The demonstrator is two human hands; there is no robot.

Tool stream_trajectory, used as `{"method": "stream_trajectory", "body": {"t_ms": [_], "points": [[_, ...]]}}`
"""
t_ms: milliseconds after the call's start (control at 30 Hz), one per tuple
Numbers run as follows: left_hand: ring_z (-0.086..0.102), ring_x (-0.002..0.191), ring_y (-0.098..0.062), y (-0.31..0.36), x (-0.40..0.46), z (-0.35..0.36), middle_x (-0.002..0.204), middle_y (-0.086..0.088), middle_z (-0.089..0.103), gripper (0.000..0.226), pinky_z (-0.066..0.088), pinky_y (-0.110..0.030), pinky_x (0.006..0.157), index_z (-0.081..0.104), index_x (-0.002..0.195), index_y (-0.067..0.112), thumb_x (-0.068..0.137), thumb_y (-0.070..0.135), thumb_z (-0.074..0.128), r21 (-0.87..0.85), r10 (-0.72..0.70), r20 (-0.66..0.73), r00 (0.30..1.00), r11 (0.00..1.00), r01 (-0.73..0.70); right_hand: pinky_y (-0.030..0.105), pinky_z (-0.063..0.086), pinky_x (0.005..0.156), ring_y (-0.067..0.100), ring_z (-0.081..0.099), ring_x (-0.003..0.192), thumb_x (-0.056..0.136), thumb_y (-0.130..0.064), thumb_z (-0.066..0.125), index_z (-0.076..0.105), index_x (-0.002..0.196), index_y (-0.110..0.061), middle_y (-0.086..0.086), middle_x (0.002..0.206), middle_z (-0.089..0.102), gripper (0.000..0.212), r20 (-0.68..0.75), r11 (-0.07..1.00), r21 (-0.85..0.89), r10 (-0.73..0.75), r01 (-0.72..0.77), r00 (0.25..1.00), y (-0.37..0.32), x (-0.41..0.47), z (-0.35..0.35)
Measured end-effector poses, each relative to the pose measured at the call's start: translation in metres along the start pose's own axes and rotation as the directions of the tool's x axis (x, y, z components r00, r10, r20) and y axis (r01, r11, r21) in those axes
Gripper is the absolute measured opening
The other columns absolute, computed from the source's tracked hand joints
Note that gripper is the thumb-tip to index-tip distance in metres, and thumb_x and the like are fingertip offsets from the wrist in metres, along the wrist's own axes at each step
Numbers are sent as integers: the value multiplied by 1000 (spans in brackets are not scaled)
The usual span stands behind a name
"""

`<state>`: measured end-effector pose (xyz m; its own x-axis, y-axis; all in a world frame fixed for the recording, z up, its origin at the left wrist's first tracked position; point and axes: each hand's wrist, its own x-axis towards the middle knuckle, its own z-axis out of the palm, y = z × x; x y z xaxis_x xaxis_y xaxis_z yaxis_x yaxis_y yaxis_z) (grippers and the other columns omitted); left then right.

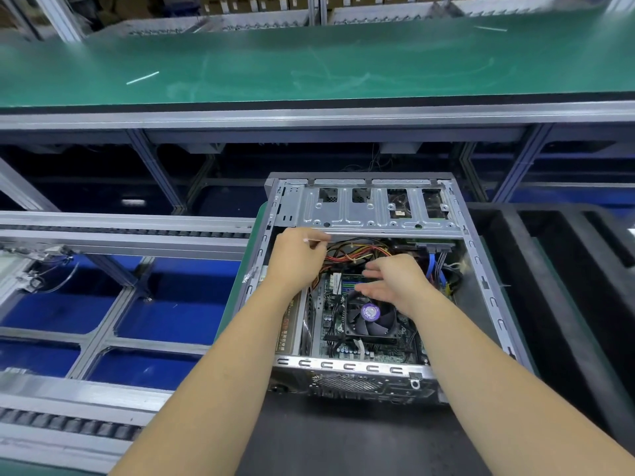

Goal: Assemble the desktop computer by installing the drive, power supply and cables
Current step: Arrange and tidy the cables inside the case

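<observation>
Grey steel fills the near part of my view: the computer case (374, 376) lies on its side, open upward, on a dark mat (343, 438) with both of my forearms reaching into it. Nearest inside I see the motherboard (374, 348) and its black cooler fan (372, 319) with a purple centre label. To the left, along the case wall, sits the power supply (292, 324), its printed label facing up. My right hand (395, 283) hovers just above the fan, fingers straight and relaxed, holding nothing. My left hand (297, 259) is a little farther in, its fingers pinching a thin white tie (318, 240) close to the bundle of red, yellow and black power cables (357, 252). Blue data cables (434, 266) run down at the right from a connector under the drive cage (371, 209), which spans the far end of the case. Beyond it I see aluminium framing, then the long green worktop (309, 63) and, blurred, shelving with cartons.
</observation>
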<state>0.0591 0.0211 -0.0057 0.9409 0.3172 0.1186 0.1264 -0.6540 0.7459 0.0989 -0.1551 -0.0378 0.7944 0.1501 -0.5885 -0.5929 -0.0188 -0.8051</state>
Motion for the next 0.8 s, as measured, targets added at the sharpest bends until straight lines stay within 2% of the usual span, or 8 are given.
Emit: {"method": "stream_trajectory", "body": {"t_ms": [100,200,300,367,433,567,700,800], "points": [[67,101,-14,1,6,2,114,1,73,20,55,-31,91,77,108,19,96,16,62,86,-22,119,993,996,12,34,59,65,39,67,98,96,9,48,44,133,2,19,124,53,37,93,970,219,90,-109,992,-1,-2,10],[65,111,-19,5,9,10,123,1,70,26,53,-35,96,72,120,22,99,22,56,219,-27,200,979,976,-17,28,56,48,37,64,84,97,14,39,48,108,5,20,110,50,17,89,903,402,123,-149,988,-3,3,17],[64,112,-23,8,9,14,123,2,70,29,54,-39,93,69,123,26,101,26,50,361,-44,240,970,931,-47,25,55,45,32,66,78,98,13,37,48,117,7,25,101,54,23,72,846,513,125,-144,990,-2,10,24],[65,102,-27,8,11,15,106,-1,71,25,55,-40,86,71,100,25,102,29,46,416,-66,272,960,908,-56,25,55,46,32,68,75,99,11,35,43,127,8,30,104,55,29,108,784,596,136,-174,985,-1,14,28],[63,91,-30,9,14,15,93,-4,67,28,54,-40,81,55,78,25,102,31,42,470,-98,309,946,881,-62,24,55,46,31,70,65,99,10,33,41,128,9,32,105,56,29,143,719,667,136,-197,980,-2,18,31],[61,95,-28,12,25,17,105,-7,64,25,53,-42,85,60,99,16,104,25,38,476,-133,413,901,875,-88,24,53,45,33,70,63,99,9,28,40,130,8,34,112,56,34,140,701,693,96,-167,985,-6,22,37],[51,72,-17,15,35,20,95,-9,58,22,39,-29,57,56,105,9,105,16,35,449,-163,545,823,885,-122,21,51,44,29,67,68,101,6,24,28,140,5,31,106,54,39,153,643,738,134,-204,979,-3,22,35],[48,70,-15,17,39,19,95,-7,57,24,35,-26,54,55,118,7,106,14,35,387,-202,609,767,920,-65,22,51,50,29,66,80,101,8,21,27,140,4,30,106,54,40,175,621,750,144,-227,974,-3,21,30]]}}
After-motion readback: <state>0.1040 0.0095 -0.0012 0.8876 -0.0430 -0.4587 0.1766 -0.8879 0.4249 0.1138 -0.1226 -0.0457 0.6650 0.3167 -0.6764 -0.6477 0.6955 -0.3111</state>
